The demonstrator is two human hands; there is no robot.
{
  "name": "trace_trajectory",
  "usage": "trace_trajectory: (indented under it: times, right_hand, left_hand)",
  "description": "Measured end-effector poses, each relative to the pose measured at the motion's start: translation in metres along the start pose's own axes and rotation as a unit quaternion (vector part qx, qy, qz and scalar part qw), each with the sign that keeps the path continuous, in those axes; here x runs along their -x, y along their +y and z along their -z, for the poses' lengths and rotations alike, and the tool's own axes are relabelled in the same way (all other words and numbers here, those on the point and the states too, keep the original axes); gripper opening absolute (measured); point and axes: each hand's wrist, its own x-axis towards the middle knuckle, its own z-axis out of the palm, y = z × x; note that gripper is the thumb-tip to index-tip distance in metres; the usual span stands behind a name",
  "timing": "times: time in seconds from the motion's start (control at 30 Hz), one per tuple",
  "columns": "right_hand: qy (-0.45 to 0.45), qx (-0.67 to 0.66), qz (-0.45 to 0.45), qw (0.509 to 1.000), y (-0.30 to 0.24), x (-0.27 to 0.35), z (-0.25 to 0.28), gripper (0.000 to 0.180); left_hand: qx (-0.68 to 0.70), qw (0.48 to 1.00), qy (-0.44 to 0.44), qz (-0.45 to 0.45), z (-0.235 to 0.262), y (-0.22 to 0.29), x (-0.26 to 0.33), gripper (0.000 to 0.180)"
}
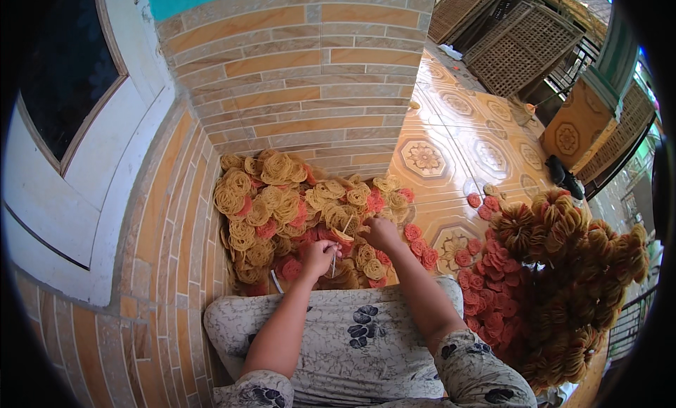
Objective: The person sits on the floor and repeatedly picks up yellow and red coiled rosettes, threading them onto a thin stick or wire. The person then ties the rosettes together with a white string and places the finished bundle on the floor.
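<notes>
My left hand (320, 257) is closed in a pinch, with a thin white strip (334, 266) showing below its fingertips. Just above those fingers a tan, lacy round disc (342, 235) stands tilted, and a pale thin length rises beside it. Slightly farther right, my right hand (382, 235) has its fingers drawn together near that disc; what they hold, if anything, is too small to make out. Both hands hover over a heap of tan lacy discs (276, 167) mixed with coral-red discs (290, 268), shaped like coiled noodle rounds.
A tiled wall (296, 77) backs the heap, and a white door (120, 197) is at left. Coral-red discs (493, 281) lie on the patterned floor (436, 183) at right, beside bulky bundles of brownish discs (577, 288). Woven panels (524, 45) lean farther off, near dark shoes (565, 177).
</notes>
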Motion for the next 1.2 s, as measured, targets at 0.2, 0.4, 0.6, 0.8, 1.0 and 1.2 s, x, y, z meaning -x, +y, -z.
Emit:
trace_trajectory:
  times: [0.2, 0.4, 0.6, 0.8, 1.0, 1.2]
  right_hand:
    - [0.035, 0.102, 0.027, 0.994, 0.003, -0.002, -0.024, 0.028]
    - [0.082, -0.174, -0.044, 0.980, 0.006, -0.002, 0.023, 0.021]
    - [0.054, -0.264, -0.065, 0.961, -0.012, 0.006, 0.048, 0.024]
    - [0.010, -0.256, -0.017, 0.967, -0.007, 0.007, 0.048, 0.022]
    - [-0.007, -0.306, -0.043, 0.951, 0.004, -0.003, 0.017, 0.035]
    - [0.019, 0.071, -0.075, 0.994, 0.002, 0.006, -0.021, 0.047]
  left_hand:
    - [-0.032, 0.998, -0.036, 0.027, 0.003, 0.007, 0.005, 0.021]
    - [-0.063, 0.996, -0.057, -0.001, 0.000, 0.011, 0.005, 0.021]
    - [-0.060, 0.997, -0.056, -0.007, -0.002, 0.011, 0.008, 0.019]
    - [-0.055, 0.998, -0.042, -0.007, 0.000, 0.015, 0.010, 0.019]
    - [-0.071, 0.996, -0.044, -0.014, -0.001, 0.008, 0.008, 0.019]
    - [-0.020, 0.998, -0.048, 0.023, -0.003, -0.002, 0.000, 0.020]
